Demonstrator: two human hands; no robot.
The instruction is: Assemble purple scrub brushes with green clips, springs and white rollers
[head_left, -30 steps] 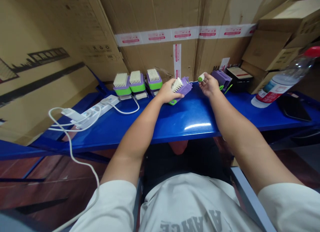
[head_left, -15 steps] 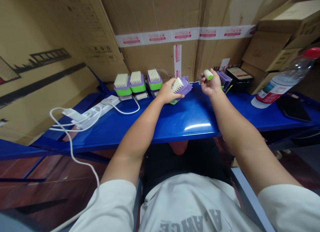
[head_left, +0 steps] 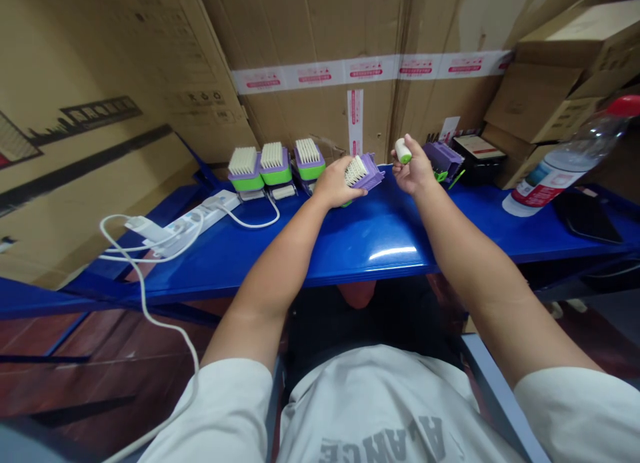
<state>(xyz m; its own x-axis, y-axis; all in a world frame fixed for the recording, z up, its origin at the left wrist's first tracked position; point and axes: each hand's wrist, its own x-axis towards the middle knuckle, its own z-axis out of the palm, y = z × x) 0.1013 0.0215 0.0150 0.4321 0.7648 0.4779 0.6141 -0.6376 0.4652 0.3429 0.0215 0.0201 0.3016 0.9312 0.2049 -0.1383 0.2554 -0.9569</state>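
Well, the left hand (head_left: 336, 183) gripped a purple brush block (head_left: 370, 173) in a full, wrapped hold, near the back of the blue bench (head_left: 370, 250) at about twelve o'clock. The right hand (head_left: 415, 173) held a white-and-green cylinder (head_left: 403, 150) in a narrow pinch at the fingertips, with only a small gap between the two hands. A wide stretch of glossy blue lay between both hands and the bench's front edge. Three green-and-purple brush blocks (head_left: 274, 166) stood in a row at eleven o'clock, just beside the left hand, and a power strip (head_left: 200, 216) with a white cable (head_left: 145, 296) lay at ten. A purple plastic piece (head_left: 443, 160) sat just past the right hand at one o'clock, and a plastic water bottle (head_left: 565, 163) lay at two, near the bench's right end.
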